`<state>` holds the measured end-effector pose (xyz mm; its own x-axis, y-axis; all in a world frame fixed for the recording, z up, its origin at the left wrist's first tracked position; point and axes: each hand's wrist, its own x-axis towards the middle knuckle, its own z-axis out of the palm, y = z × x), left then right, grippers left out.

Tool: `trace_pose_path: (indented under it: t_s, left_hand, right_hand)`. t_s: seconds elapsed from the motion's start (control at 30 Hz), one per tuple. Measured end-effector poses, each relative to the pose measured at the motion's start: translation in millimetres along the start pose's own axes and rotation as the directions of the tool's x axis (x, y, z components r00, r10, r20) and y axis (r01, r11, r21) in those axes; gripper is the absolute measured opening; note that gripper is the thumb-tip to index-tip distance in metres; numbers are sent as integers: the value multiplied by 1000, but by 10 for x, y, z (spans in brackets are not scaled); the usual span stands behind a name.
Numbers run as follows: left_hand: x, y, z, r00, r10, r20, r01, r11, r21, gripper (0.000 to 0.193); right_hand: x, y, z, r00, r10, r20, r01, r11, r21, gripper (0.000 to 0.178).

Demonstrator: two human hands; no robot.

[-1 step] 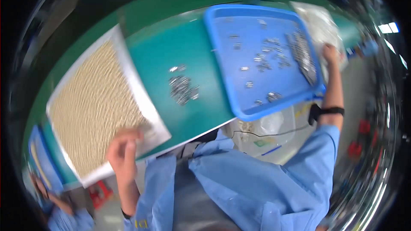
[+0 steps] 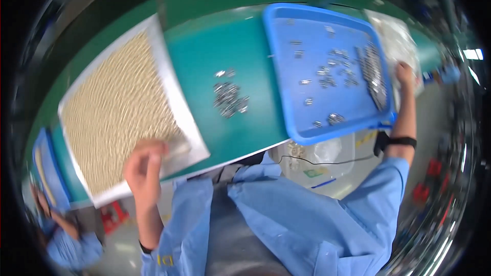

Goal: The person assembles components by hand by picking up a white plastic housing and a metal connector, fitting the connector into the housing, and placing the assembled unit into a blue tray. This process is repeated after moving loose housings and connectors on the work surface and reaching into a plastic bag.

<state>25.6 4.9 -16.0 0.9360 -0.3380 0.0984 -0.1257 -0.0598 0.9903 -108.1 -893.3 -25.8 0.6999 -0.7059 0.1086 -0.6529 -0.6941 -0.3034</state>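
My left hand (image 2: 144, 167) hovers at the near right corner of a white sheet (image 2: 192, 133) covered with rows of thin tan strips (image 2: 115, 107). Its thumb and forefinger are drawn together; blur hides whatever may be between them. A shiny, see-through patch shows just beyond the fingertips. At the far right my right hand (image 2: 405, 74) is closed against a clear plastic bag (image 2: 394, 36), and whether it grips the bag is hidden. Between the sheet and a blue tray (image 2: 287, 99) lies a pile of small shiny metal parts (image 2: 228, 99). More such parts are scattered in the tray.
A dense row of metal parts (image 2: 372, 76) lines the tray's right side. Below the table edge stands a clear bin (image 2: 345, 156) with a plastic bag inside and a cable across it. Another person's arm (image 2: 64, 225) is at the lower left by a smaller blue tray (image 2: 57, 184).
The view has shifted slightly, so the tray, metal pile and right hand sit further right in the picture. Both hands keep about the same places relative to the sheet and bag.
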Motion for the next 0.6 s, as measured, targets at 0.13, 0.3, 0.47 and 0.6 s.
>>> trace_pose_path:
  t_s: [0.13, 0.3, 0.47, 0.6]
  left_hand:
    - [-156, 49, -248, 972, 33, -231, 66, 910, 409, 9]
    - [-10, 100, -82, 985, 153, -83, -25, 597, 802, 12]
    - [42, 33, -65, 993, 107, 49, -100, 543, 834, 16]
    - [-4, 124, -37, 993, 102, 53, -102, 562, 821, 19]
  right_hand:
    - [452, -382, 300, 982, -188, 10, 188, 976, -109, 25]
    - [387, -826, 460, 901, -434, 26, 435, 898, -63, 34]
    - [516, -306, 404, 764, -635, -114, 532, 719, -447, 38]
    - [409, -821, 422, 912, -410, -28, 348, 807, -477, 39]
